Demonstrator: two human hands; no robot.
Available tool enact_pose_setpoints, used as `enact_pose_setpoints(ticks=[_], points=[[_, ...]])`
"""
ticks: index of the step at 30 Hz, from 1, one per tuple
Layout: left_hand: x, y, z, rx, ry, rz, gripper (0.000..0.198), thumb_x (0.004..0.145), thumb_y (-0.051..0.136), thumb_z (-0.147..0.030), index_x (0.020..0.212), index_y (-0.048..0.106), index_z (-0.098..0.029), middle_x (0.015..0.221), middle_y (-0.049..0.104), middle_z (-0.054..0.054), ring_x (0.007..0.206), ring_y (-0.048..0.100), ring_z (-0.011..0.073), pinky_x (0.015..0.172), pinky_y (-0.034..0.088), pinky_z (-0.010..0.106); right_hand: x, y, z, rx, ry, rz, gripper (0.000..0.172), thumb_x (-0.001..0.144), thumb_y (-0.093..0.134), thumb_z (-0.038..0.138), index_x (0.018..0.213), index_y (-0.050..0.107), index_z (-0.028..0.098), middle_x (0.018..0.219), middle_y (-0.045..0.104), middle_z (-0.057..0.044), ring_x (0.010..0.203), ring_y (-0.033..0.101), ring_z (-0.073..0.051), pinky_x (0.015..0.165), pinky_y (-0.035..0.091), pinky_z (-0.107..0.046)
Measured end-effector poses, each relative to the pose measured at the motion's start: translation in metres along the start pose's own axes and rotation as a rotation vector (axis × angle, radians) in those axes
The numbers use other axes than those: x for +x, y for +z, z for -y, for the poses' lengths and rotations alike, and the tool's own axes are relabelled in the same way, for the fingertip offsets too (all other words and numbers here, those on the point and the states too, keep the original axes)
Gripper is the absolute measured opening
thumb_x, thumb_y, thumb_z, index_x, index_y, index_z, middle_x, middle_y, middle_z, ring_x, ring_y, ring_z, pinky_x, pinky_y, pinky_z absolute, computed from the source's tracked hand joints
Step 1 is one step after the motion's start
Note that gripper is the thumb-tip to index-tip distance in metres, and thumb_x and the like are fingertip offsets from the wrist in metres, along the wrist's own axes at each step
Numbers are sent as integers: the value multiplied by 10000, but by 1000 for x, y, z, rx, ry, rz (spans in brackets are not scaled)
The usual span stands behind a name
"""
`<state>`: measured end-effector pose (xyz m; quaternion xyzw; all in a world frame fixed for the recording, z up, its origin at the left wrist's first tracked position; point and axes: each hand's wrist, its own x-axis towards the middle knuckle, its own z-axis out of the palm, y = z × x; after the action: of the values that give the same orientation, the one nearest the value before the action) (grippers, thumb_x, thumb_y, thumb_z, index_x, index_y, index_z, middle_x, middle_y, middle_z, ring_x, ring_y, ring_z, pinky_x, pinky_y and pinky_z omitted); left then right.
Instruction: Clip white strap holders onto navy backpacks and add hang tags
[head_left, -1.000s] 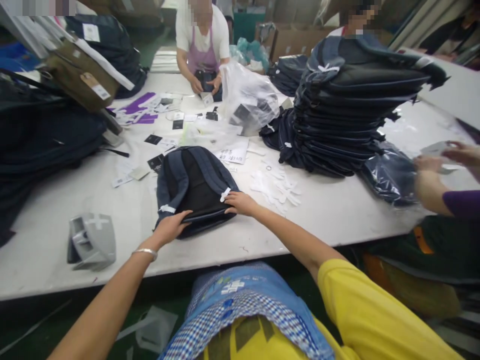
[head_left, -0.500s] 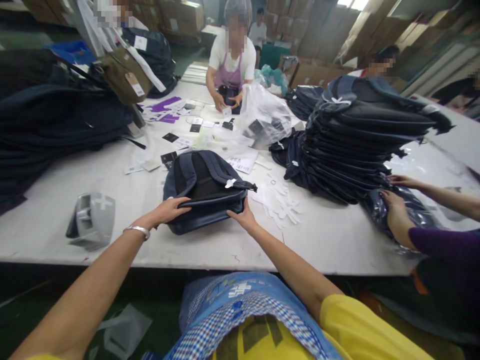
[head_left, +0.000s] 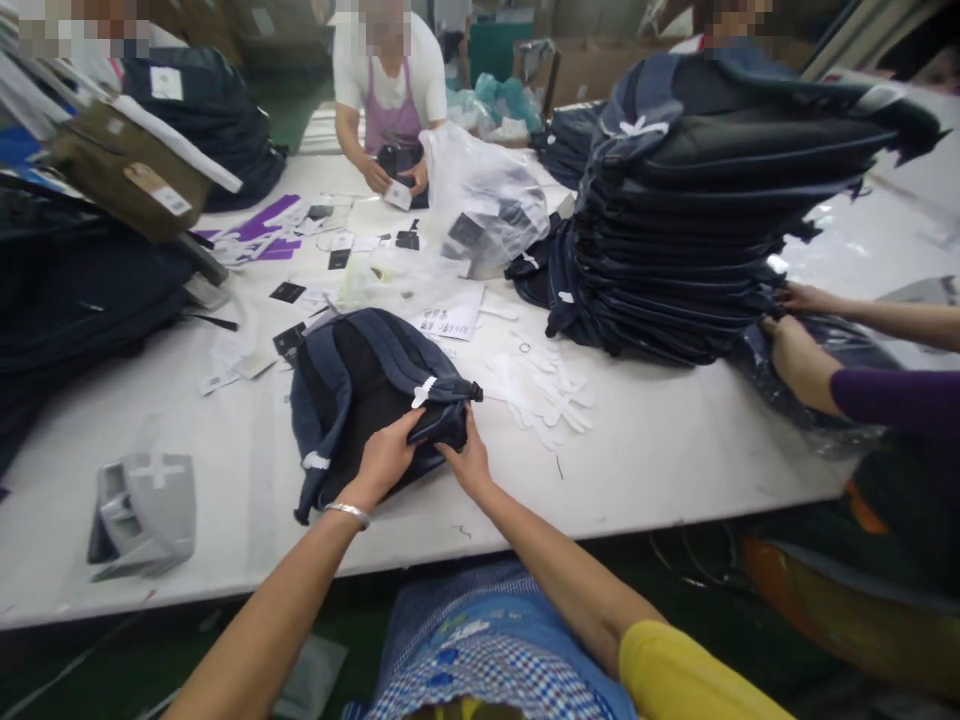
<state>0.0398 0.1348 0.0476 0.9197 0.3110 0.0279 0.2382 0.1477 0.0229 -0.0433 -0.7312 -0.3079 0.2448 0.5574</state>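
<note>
The backpack (head_left: pixel 367 380) points away, mostly left of the grip: left hand (head_left: pixel 386 460), nearer its middle, and right hand (head_left: pixel 468 460) both pinch its near right corner.

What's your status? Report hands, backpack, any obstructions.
Left hand, right hand gripping backpack at near right corner. Backpack on table, straps up. White pieces scattered to its right, clear of hands.

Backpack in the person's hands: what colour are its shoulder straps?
The straps are dark blue. The head view shows them best.
</note>
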Motion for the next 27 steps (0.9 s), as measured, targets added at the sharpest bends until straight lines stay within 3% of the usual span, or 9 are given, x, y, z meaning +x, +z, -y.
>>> enact_pose_setpoints(ticks=[4,7,9,11,13,18,20,22,27], points=[[7,-1,1,-128,-99,27,429,894,548,-343,1309,582,-237,1254,645,63,1141,615,262,962,490,355,-2,-10,-8,-136,49,-50,806,808,670,382,1488,282,191,1492,355,-126,1364,372,-260,1121,348,-415],[6,4,-4,-115,-115,0,446,901,538,-355,1330,563,-239,1276,631,58,1156,606,260,974,483,358,3,-12,-3,-329,70,-88,921,741,744,455,1492,295,170,1559,180,-166,1406,267,-340,1142,288,-495],[5,7,-6,-106,-100,-18,456,910,523,-378,1342,550,-233,1292,621,60,1166,600,258,987,476,358,9,-13,-2,-339,38,-96,977,733,753,464,1509,247,152,1567,154,-170,1420,237,-334,1155,272,-488],[5,10,-8,-94,-93,-30,461,921,504,-394,1350,539,-229,1304,613,61,1177,593,256,994,472,358,15,-14,-5,-260,19,-103,953,750,746,422,1512,240,153,1541,252,-154,1408,288,-286,1142,326,-427],[3,13,-11,-49,-118,-48,452,929,492,-386,1356,531,-243,1306,612,55,1166,600,256,980,481,358,19,-15,-11,-188,17,-122,846,762,743,384,1476,341,176,1480,388,-115,1354,391,-242,1112,383,-366],[3,22,-31,192,-67,-36,547,895,534,-368,1416,446,-230,1376,549,93,1212,558,283,961,486,377,16,-14,-21,-168,80,-189,355,849,660,271,1204,654,266,1302,595,10,1173,580,-178,1032,468,-300],[9,24,-42,293,26,-54,630,876,552,-377,1443,398,-148,1423,485,158,1292,475,320,1019,437,416,12,-13,-20,-148,85,-213,292,864,634,239,1147,686,289,1273,614,38,1139,604,-166,991,496,-283],[17,25,-52,319,54,-65,606,898,520,-383,1437,404,-132,1395,510,172,1270,496,323,998,442,412,8,-13,-17,-97,85,-251,242,881,620,267,1106,706,297,1241,633,50,1114,619,-157,975,503,-268],[20,29,-55,231,-101,-96,418,940,470,-428,1325,547,-285,1155,692,75,995,670,281,750,505,339,-6,-23,-10,6,125,-253,244,948,520,360,997,736,258,1177,668,21,1077,631,-148,983,489,-270]])
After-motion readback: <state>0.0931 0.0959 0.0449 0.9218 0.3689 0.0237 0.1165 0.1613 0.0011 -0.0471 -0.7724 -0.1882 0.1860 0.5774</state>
